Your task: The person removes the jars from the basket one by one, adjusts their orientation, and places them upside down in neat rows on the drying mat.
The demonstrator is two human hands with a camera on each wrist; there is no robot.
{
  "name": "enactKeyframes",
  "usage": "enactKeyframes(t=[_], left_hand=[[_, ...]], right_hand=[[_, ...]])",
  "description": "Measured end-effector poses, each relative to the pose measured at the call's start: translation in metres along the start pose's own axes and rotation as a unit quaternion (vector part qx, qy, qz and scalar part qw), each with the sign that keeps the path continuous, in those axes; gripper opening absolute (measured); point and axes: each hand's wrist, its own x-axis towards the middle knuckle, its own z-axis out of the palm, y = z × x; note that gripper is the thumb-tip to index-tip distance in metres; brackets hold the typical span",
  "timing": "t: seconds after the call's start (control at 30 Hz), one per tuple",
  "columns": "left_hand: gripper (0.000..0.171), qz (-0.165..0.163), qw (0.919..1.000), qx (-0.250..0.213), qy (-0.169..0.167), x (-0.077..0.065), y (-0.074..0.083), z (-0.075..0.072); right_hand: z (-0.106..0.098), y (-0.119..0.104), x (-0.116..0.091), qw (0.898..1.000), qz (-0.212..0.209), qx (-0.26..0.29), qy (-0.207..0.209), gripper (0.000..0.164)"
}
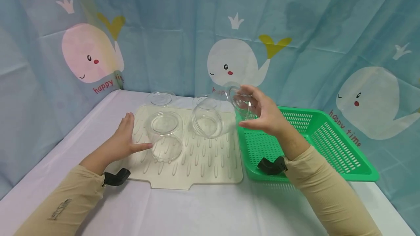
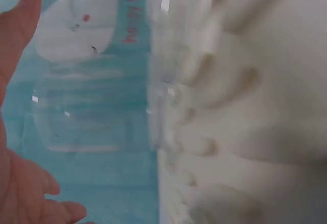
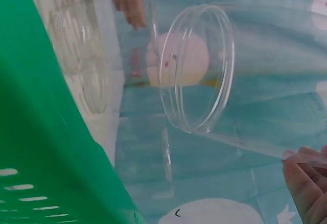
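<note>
My right hand [image 1: 262, 112] grips the base end of a clear cylindrical jar [image 3: 230, 75], curled fingers on one side and thumb on the other. That jar is tilted, its open rim facing left over the ribbed cream drying mat [image 1: 210, 170]. Beside a second clear jar [image 1: 165, 134], which stands base-up on the mat, my left hand [image 1: 119, 137] is spread with straight fingers; its thumb tip is close to the jar, contact unclear. Two more clear jars, one back left [image 1: 160, 98] and one back middle [image 1: 208, 101], stand behind, partly seen through the others.
A green perforated basket [image 1: 341, 148] sits right of the mat, under my right forearm. White cloth [image 1: 210, 210] covers the table. A blue whale-print curtain [image 1: 183, 46] hangs behind. Dark straps [image 1: 116, 177] circle both wrists.
</note>
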Motion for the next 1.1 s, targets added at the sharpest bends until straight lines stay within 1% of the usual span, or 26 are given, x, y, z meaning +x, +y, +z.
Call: enactKeyframes(t=[0.07,0.17,0.23,0.33,0.43,0.57,0.63,0.73,0.87,0.97,1.1], left_hand=[[0.129,-0.006,0.9997,0.007,-0.02,0.002,-0.012,0.006],[0.128,-0.001,0.9986,0.008,-0.051,0.004,-0.023,0.014],[0.127,0.003,0.9975,0.008,-0.07,0.005,-0.027,0.017],[0.127,0.004,0.996,0.016,-0.087,0.006,-0.031,0.021],[0.129,0.006,0.9938,0.046,-0.101,0.006,-0.034,0.024],[0.131,0.007,0.9888,0.085,-0.123,0.005,-0.035,0.025],[0.13,0.006,0.9871,0.094,-0.13,0.005,-0.035,0.026],[0.129,0.003,0.9862,0.095,-0.135,0.005,-0.033,0.025],[0.129,-0.002,0.9847,0.1,-0.143,0.005,-0.029,0.024],[0.128,-0.002,0.9838,0.104,-0.146,0.004,-0.026,0.023],[0.128,-0.002,0.983,0.107,-0.149,0.004,-0.023,0.024]], right_hand=[[0.0,0.0,0.001,1.0,0.011,-0.009,-0.003,0.087],[0.0,0.0,0.001,1.0,0.026,-0.015,-0.005,0.086],[0.0,0.0,0.002,0.999,0.034,-0.013,-0.005,0.086],[0.001,0.003,0.002,0.999,0.048,-0.024,-0.01,0.085],[0.002,0.006,0.002,0.996,0.068,-0.048,-0.018,0.085],[0.005,0.01,0.004,0.991,0.102,-0.079,-0.029,0.088],[0.007,0.011,0.006,0.988,0.12,-0.088,-0.033,0.09],[0.01,0.011,0.011,0.981,0.148,-0.116,-0.037,0.093],[0.017,0.01,0.02,0.971,0.172,-0.157,-0.05,0.095],[0.024,0.01,0.027,0.965,0.187,-0.172,-0.064,0.096],[0.036,0.01,0.034,0.953,0.23,-0.181,-0.079,0.099]])
